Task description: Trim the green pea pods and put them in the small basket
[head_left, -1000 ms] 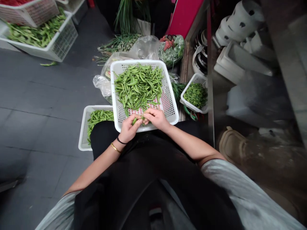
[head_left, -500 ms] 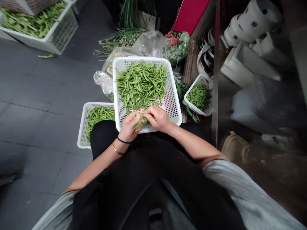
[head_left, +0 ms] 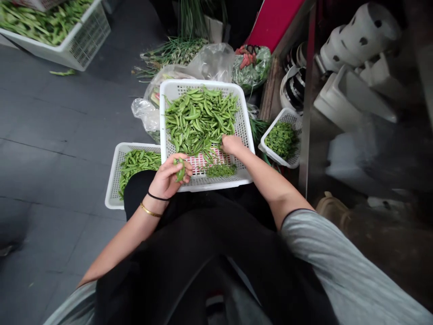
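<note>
Across my lap rests a white plastic basket [head_left: 248,131] holding a heap of green pea pods [head_left: 199,117]. My left hand [head_left: 171,174] is closed around a pea pod [head_left: 180,170] above the basket's near left corner. At the right side of the heap, my right hand [head_left: 232,144] reaches down with its fingers curled against the pods; the fingertips are mostly hidden, so whatever they may grip does not show. A small pile of thin green trimmings [head_left: 220,170] lies on the basket's floor near me.
A second white basket [head_left: 111,180] of pods stands by my left knee. To the right, a smaller basket [head_left: 274,155] holds leafy greens. Plastic bags [head_left: 214,61] and scallions [head_left: 176,52] lie beyond. A metal shelf edge [head_left: 307,113] runs along my right.
My hands have moved apart. The left drew back to the left with a pod, while the right went forward and right to the heap, uncovering the trimmings.
</note>
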The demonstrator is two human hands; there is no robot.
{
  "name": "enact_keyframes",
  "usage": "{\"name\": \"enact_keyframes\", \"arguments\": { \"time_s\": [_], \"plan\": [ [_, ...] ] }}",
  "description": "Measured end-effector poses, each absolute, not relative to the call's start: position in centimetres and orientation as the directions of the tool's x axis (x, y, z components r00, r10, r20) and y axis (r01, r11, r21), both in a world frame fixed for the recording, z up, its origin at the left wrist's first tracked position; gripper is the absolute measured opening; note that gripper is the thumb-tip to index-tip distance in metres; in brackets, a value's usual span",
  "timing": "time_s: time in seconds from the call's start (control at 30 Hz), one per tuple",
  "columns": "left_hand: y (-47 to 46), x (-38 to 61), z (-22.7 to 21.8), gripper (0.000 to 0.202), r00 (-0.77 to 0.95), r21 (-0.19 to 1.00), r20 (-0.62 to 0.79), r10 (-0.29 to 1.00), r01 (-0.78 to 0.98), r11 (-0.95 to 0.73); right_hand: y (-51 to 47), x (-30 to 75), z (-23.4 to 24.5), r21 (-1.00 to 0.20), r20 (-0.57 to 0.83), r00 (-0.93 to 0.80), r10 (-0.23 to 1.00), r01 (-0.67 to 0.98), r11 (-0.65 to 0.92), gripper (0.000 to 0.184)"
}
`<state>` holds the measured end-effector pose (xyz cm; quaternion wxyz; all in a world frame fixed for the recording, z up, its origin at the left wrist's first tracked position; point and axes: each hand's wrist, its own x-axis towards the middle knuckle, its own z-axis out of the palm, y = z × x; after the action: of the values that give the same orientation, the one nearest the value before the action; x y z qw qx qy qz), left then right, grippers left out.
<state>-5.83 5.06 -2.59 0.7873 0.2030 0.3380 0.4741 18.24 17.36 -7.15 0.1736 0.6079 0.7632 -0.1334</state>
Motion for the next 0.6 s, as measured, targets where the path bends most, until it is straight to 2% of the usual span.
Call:
{"name": "enact_keyframes", "arguments": {
  "time_s": [0.03,0.13,0.27,0.3,0.37,0.43,0.5,0.6],
  "plan": [
    [4.9,-5.8,-2.4,0.028,0.335,0.649,-0.327,0.884,-0.600,0.468,18.0,17.9,-7.7,0.040,-0.432,-0.185,0.883,0.974,0.223,0.032],
    [4.6,-6.0,-2.3,0.022,0.372,0.650,-0.303,0.877,-0.593,0.476,18.1,18.0,-8.2,0.018,-0.455,-0.219,0.863,0.967,0.255,0.028],
    [4.5,-5.2,-3.1,0.023,0.337,0.663,-0.440,0.832,-0.503,0.554,15.0,19.1,-5.7,-0.039,-0.450,-0.271,0.851,0.958,0.285,0.023],
    [4.4,-4.7,-3.3,0.026,0.300,0.674,-0.482,0.823,-0.473,0.567,13.7,19.1,-4.7,-0.095,-0.431,-0.300,0.851,0.953,0.288,0.023],
    [4.2,-3.5,-3.6,0.034,0.211,0.715,-0.527,0.823,-0.414,0.564,10.5,18.6,-3.0,-0.286,-0.346,-0.380,0.858,0.914,0.289,0.023],
    [3.8,-2.3,-3.4,0.039,0.133,0.767,-0.512,0.849,-0.374,0.522,7.3,17.4,-1.8,-0.463,-0.268,-0.436,0.859,0.840,0.282,0.023],
    [3.4,-1.7,-2.8,0.037,0.110,0.805,-0.466,0.878,-0.360,0.472,4.7,16.1,-1.0,-0.545,-0.195,-0.473,0.859,0.781,0.306,0.021],
    [2.8,-2.0,-1.8,0.031,0.201,0.811,-0.422,0.884,-0.353,0.467,2.7,15.4,0.0,-0.625,-0.104,-0.564,0.819,0.677,0.388,0.020]
  ]
}}
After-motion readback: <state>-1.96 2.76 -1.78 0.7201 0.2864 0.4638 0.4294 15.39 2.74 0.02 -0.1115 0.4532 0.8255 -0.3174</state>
